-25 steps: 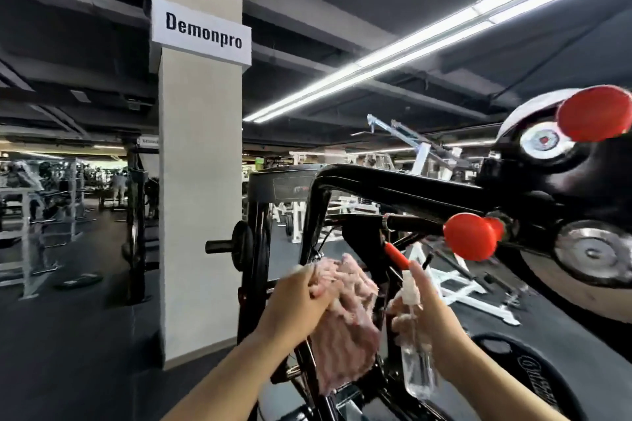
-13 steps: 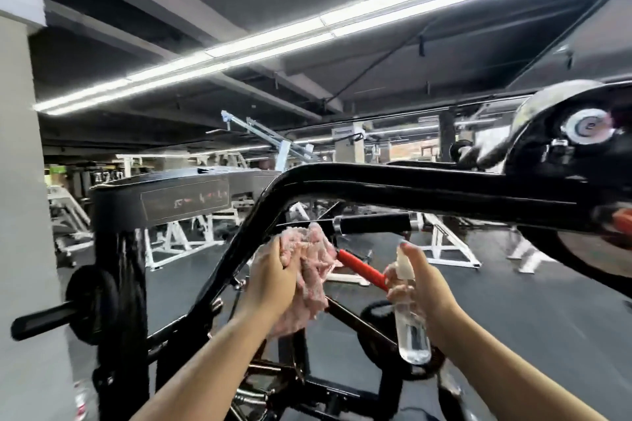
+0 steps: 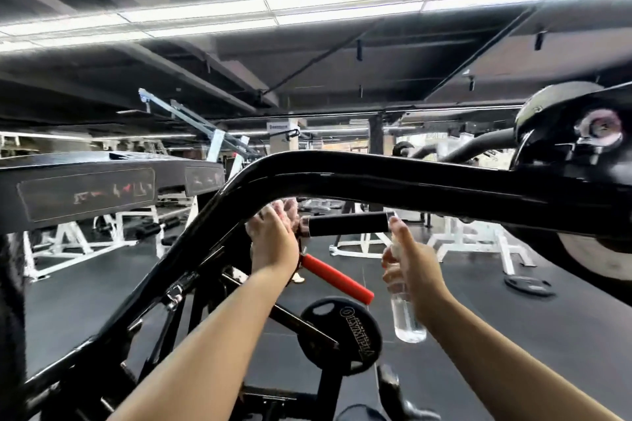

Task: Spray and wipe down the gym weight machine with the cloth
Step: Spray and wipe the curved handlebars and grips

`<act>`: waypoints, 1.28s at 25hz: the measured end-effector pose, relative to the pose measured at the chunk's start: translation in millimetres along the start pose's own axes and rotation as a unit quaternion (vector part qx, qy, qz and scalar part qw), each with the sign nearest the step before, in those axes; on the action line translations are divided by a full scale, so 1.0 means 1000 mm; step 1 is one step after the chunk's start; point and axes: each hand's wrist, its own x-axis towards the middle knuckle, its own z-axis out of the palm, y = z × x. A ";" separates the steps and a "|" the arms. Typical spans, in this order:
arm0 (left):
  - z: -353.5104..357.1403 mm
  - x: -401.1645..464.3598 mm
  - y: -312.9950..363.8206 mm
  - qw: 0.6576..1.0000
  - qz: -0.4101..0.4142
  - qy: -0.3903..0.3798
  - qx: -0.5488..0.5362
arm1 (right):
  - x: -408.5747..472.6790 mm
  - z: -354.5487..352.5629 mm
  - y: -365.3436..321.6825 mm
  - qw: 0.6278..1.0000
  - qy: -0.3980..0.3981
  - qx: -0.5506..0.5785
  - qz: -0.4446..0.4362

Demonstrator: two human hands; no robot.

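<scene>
1. Your left hand [image 3: 273, 243] is raised to the underside of the machine's curved black bar [image 3: 376, 178], at the bend where the bar turns downward. Its fingers are curled around the pink cloth [image 3: 285, 210], which is bunched between the hand and the bar. Only a small part of the cloth shows above the knuckles.

2. Your right hand [image 3: 415, 270] grips the clear spray bottle [image 3: 407, 314] around its upper part. The bottle hangs upright below the fist, and its base is clear of any surface. The forefinger is extended upward at the nozzle; the nozzle itself is mostly hidden by the hand.

3. The black foam handle [image 3: 347, 224] runs level between your two hands. Its left end, with a metal collar, lies just beside the left hand; its right end is near the tip of the right forefinger.

4. A red grip [image 3: 337, 278] slants down to the right from below your left hand and ends short of the bottle.

5. A black weight plate [image 3: 345, 335] with raised lettering sits on the machine's lower frame, below the red grip and between your forearms.

6. At the right edge, the bar joins a black pivot housing [image 3: 581, 147] with a round metal fitting.

7. To the left, a dark flat panel [image 3: 85, 195] with a blurred label stands at bar height; the label cannot be read.

8. A second plate [image 3: 528, 285] lies flat on the dark floor beyond your right hand, near white equipment frames [image 3: 478, 243].
</scene>
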 end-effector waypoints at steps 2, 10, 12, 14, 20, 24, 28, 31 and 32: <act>0.002 0.015 -0.012 0.997 0.015 -0.048 0.053 | 0.011 0.006 0.006 1.000 -0.012 0.002 -0.010; -0.001 0.050 -0.050 0.977 0.005 -0.176 0.116 | 0.035 0.051 0.026 0.995 -0.003 -0.076 -0.066; -0.007 0.046 -0.049 0.981 0.007 -0.182 0.065 | 0.033 0.056 0.031 0.996 0.050 -0.042 -0.061; -0.013 0.041 -0.048 0.981 0.027 -0.194 0.017 | 0.030 0.054 0.036 0.993 0.105 0.018 -0.049; -0.017 0.044 -0.062 0.972 0.058 -0.225 0.017 | 0.031 0.028 0.045 0.961 0.265 0.052 -0.062; -0.015 0.041 -0.067 0.974 0.093 -0.206 0.021 | 0.030 0.016 0.044 0.943 0.321 0.041 -0.073; -0.015 0.040 -0.069 0.972 0.125 -0.201 0.000 | 0.015 0.012 0.066 0.956 0.286 -0.008 -0.062; -0.014 0.041 -0.071 0.970 0.140 -0.198 0.017 | 0.004 0.018 0.096 0.967 0.241 -0.085 -0.013; -0.014 0.042 -0.072 0.969 0.141 -0.202 0.021 | 0.002 0.022 0.103 0.969 0.228 -0.096 -0.007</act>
